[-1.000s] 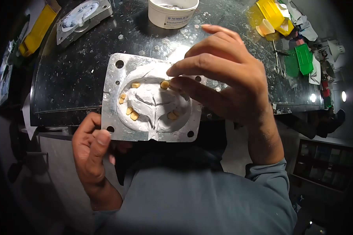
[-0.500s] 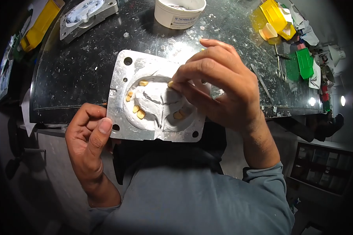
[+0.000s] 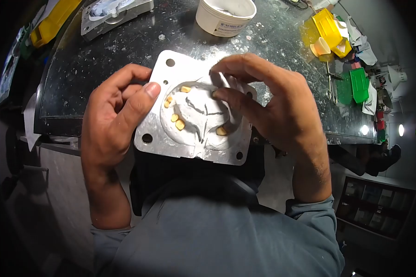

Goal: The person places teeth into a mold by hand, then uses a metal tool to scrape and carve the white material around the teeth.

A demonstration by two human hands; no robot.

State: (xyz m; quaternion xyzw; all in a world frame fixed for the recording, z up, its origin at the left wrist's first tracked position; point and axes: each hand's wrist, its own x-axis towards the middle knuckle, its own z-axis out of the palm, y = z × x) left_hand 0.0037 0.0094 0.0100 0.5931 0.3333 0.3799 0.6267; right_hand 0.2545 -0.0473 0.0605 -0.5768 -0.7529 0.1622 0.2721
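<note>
The left hand grips the left edge of a square metal mould plate, thumb pressed on its top face, holding it tilted over the near edge of the dark table. The right hand has thumb and forefinger pinched together at the right rim of the white plaster bed, apparently on a small yellowish tooth, which the fingers mostly hide. Other teeth sit loosely round the arch. The likely risk is that tilting the plate further, or a slipping pinch, would spill teeth into the lap. A white tub stands far off.
</note>
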